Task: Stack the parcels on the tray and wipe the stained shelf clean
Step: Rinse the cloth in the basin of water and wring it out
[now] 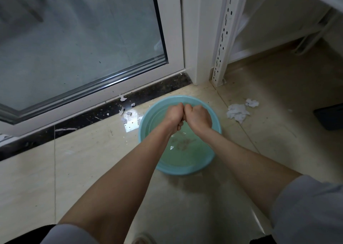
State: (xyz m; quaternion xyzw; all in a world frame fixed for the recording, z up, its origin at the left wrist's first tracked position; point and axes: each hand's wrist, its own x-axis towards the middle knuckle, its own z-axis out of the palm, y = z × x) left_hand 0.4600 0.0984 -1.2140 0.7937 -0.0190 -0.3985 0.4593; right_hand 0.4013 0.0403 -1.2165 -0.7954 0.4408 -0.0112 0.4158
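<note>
While the left hand (173, 116) and right hand (198, 118) clench as fists, knuckles touching, above the teal water basin (185, 171), any grip is hidden. The white slotted shelf rack (223, 39) stands beyond the right hand, well apart.

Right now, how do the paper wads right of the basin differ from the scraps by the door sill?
The wads are bigger and crumpled; the scraps are small flakes. The wads lie bunched on tile right of the basin; the scraps lie scattered over the dark sill and beside the puddle. Both are white, on the floor, clear of the basin.
</note>
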